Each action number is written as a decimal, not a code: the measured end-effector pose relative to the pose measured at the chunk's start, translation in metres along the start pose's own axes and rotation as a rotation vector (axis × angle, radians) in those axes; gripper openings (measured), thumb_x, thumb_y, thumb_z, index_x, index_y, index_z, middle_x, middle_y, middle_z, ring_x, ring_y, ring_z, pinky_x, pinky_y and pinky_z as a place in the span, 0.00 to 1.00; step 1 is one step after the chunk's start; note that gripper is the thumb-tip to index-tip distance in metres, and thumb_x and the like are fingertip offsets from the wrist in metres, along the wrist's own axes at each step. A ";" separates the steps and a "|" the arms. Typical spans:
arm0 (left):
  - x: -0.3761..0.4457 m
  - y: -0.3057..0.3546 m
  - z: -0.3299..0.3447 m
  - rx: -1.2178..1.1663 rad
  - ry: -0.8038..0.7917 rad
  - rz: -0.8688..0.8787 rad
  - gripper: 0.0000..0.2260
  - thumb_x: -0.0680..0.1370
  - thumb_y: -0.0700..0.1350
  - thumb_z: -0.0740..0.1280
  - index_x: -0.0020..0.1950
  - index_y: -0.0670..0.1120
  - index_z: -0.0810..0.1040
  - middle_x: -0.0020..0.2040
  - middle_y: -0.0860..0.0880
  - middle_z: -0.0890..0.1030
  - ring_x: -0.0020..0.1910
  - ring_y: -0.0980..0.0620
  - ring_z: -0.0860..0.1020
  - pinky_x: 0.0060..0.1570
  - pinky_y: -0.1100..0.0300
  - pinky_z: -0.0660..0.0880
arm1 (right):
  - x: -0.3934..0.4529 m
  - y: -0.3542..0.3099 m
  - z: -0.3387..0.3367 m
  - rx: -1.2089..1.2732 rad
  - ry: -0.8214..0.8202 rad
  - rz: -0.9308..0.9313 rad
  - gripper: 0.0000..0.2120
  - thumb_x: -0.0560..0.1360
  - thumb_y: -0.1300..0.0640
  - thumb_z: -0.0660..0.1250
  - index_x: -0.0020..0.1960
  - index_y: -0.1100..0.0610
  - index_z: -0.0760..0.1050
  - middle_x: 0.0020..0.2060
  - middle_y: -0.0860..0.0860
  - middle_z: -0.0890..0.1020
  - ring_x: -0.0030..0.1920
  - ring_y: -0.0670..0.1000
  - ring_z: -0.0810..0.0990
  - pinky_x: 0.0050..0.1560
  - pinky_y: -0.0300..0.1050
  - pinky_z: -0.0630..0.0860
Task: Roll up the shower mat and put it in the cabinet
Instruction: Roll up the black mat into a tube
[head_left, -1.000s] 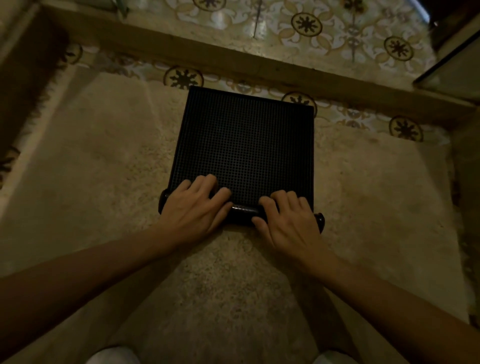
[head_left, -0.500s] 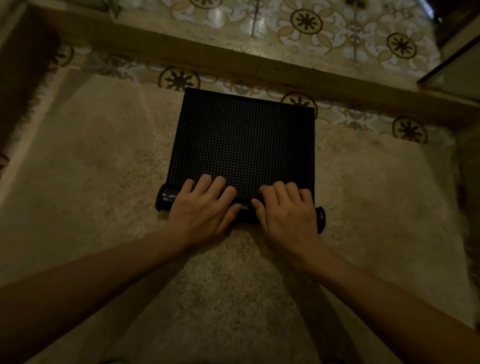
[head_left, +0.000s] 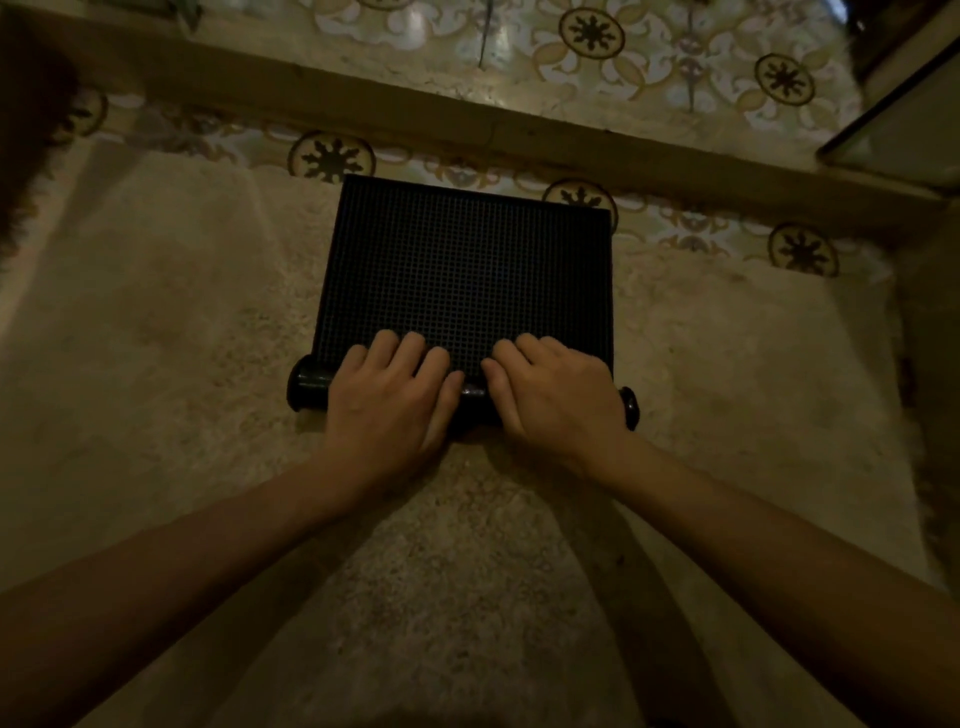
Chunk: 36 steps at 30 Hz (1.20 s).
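A black rubber shower mat (head_left: 467, 265) with a fine grid surface lies on a beige carpet. Its near end is wound into a tight roll whose ends stick out at the left (head_left: 306, 384) and right (head_left: 628, 408). My left hand (head_left: 389, 400) presses down on the left half of the roll, fingers curled over its top onto the flat part. My right hand (head_left: 558, 395) grips the right half the same way. The far part of the mat is still flat. No cabinet is in view.
The beige carpet (head_left: 171, 395) spreads around the mat. Beyond it runs a wooden threshold strip (head_left: 363, 111), with patterned floor tiles (head_left: 592, 31) past that. A glass-fronted edge (head_left: 904, 119) juts in at the top right. A dark furry shape (head_left: 26, 130) sits at the left.
Both hands have pushed the roll away from me, so the roll is thicker and the flat part of the mat is shorter. The hands have also drawn closer together.
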<state>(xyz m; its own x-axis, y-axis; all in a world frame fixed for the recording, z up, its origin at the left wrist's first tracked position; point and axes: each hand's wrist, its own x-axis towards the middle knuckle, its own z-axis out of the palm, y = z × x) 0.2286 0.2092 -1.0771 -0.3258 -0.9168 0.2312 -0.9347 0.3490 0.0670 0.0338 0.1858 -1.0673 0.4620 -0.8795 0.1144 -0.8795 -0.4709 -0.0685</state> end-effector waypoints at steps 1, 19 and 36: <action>0.000 -0.001 0.000 -0.002 -0.002 0.005 0.16 0.84 0.53 0.53 0.45 0.44 0.70 0.42 0.43 0.73 0.41 0.42 0.70 0.39 0.48 0.64 | 0.006 0.002 -0.002 0.020 -0.024 0.000 0.21 0.84 0.46 0.48 0.47 0.54 0.75 0.38 0.51 0.79 0.35 0.53 0.77 0.29 0.49 0.71; 0.031 -0.011 0.005 0.012 0.021 0.013 0.12 0.84 0.50 0.51 0.46 0.46 0.68 0.43 0.45 0.73 0.42 0.44 0.69 0.40 0.49 0.65 | 0.016 0.008 0.008 -0.061 0.110 0.077 0.18 0.84 0.48 0.50 0.48 0.57 0.74 0.42 0.56 0.78 0.42 0.57 0.74 0.39 0.54 0.70; 0.051 -0.026 0.008 -0.055 0.041 0.048 0.10 0.82 0.50 0.55 0.48 0.46 0.70 0.43 0.47 0.73 0.38 0.49 0.70 0.33 0.57 0.60 | 0.016 0.007 0.018 -0.059 0.253 0.161 0.18 0.85 0.46 0.52 0.52 0.57 0.75 0.48 0.56 0.78 0.46 0.58 0.73 0.45 0.55 0.68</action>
<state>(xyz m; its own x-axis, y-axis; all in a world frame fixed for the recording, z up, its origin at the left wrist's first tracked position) 0.2346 0.1514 -1.0751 -0.3627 -0.8904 0.2751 -0.9086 0.4035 0.1079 0.0367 0.1671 -1.0835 0.2793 -0.8940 0.3503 -0.9477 -0.3152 -0.0490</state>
